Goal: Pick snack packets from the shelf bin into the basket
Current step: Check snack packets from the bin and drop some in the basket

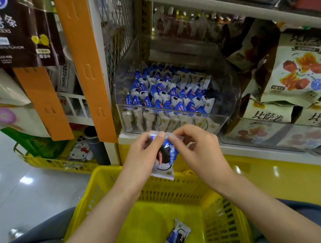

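Note:
A clear plastic shelf bin (227, 91) holds several blue-and-white snack packets (165, 94). Just in front of it, above the basket's far rim, both hands hold one blue-and-white packet (165, 162) by its top edge. My left hand (141, 152) pinches the top left corner and my right hand (195, 149) pinches the top right. The packet hangs down between them. Below sits a yellow plastic basket (110, 182) with one packet (177, 235) lying on its floor.
Larger snack bags (296, 75) fill the shelf to the right of the bin. Orange hanging strips (85, 69) and dark potato-stick bags (13, 32) hang at left. A second yellow basket (55, 161) stands on the shiny floor at left.

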The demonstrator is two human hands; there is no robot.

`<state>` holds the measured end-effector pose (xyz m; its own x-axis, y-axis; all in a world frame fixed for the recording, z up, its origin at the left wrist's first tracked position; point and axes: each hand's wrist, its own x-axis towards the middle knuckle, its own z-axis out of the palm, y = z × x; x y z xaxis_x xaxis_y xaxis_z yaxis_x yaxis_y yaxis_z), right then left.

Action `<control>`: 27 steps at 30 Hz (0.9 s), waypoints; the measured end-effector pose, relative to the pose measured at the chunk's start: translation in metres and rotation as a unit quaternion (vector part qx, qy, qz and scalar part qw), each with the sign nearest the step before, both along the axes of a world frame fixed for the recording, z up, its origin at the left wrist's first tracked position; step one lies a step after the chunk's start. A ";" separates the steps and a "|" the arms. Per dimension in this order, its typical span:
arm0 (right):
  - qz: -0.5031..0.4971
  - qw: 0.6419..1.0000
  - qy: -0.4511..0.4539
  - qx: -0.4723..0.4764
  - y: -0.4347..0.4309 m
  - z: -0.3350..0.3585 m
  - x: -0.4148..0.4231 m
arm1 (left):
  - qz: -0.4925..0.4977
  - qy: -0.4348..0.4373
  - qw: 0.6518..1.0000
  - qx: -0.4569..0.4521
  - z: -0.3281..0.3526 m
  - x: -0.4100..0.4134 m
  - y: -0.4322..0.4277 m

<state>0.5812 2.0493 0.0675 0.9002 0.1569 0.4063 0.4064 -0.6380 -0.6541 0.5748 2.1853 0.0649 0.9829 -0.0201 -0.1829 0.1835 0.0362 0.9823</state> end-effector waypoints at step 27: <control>0.037 0.996 0.083 -0.001 -0.003 0.008 -0.011 | -0.017 -0.217 0.946 0.240 0.002 -0.011 0.014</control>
